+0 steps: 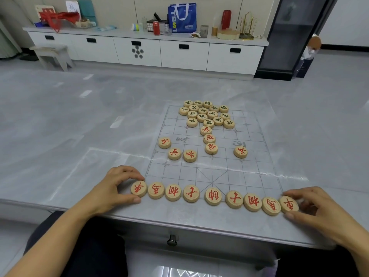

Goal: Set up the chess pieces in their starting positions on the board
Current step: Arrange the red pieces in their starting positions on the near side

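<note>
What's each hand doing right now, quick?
Left hand: pinches the leftmost red piece of the near row.
Right hand: pinches the rightmost red piece of that row.

A glossy grey marbled surface (60,116) carries a thin clear board (249,166) printed with grey lines. Along the board's near edge, close to the surface's front lip, nine round wooden pieces marked in red lie in a row (213,196), mostly touching, from the left end piece (139,188) to the right end piece (289,204). Loose red pieces (174,153) lie scattered mid-board. A packed dark-marked cluster (207,114) sits at the far end, a few pieces past the grid's far line.
</note>
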`<state>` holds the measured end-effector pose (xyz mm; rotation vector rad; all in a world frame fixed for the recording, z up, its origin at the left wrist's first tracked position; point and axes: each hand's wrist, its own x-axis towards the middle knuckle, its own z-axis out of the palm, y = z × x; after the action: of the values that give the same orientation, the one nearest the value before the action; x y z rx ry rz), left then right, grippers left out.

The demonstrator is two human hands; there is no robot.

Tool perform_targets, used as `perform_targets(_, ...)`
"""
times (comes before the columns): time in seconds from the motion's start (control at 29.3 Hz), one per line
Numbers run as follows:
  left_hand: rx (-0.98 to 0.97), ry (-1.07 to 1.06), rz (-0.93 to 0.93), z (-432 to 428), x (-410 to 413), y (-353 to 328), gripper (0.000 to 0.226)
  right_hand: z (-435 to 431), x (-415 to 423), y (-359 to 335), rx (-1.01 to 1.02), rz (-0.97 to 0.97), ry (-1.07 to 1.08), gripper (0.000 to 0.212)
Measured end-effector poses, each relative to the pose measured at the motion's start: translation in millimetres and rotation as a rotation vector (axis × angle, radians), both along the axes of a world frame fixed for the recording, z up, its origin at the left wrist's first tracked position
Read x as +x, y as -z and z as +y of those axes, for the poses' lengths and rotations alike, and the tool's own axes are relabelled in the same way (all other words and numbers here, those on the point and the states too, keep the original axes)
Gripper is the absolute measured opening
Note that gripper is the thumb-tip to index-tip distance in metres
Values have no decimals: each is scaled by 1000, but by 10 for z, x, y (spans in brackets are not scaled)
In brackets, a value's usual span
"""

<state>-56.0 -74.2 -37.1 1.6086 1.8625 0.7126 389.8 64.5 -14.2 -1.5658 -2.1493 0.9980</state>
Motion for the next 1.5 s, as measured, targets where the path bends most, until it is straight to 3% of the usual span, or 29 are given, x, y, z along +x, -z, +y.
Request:
perform_targets(0.1, -22, -1, 9, -1, 8, -36, 78, -9, 22, -27, -28, -19, 3, 70)
perform_targets(0.17, -11, -50, -59, 10, -19, -60, 74, -30, 24, -90, -23, 4, 13, 58)
perform_targets(0.24, 18, -123, -181, 41, -24, -99, 55, -28, -51, -224, 82, -2, 24, 30)
perform_targets(0.31, 60, -205, -236, 123, 4, -148, 23, 88, -156, -304, 151, -35, 13, 24)
perform_targets(0.51, 117, -273, -90, 629, 116, -268, 13, 596, -1165, -441, 249, -191, -134, 23)
perform_targets(0.85, -40, -113, 145, 1269, 187, -334, 43, 1148, -2246, -115, 176, -463, -88, 35)
perform_targets(1.02, -49, -106, 88, 1199, 170, -258, 63, 1242, -2201, -161, 160, -410, -62, 21)
perform_targets(1.19, -74, -71, 194, 1219, 315, -255, 86, 1370, -1702, -319, 154, -328, 75, 30)
perform_targets(1.5, -47, -154, 241, 1474, 499, -261, 72, 1234, -1060, -133, 80, -450, 136, 36)
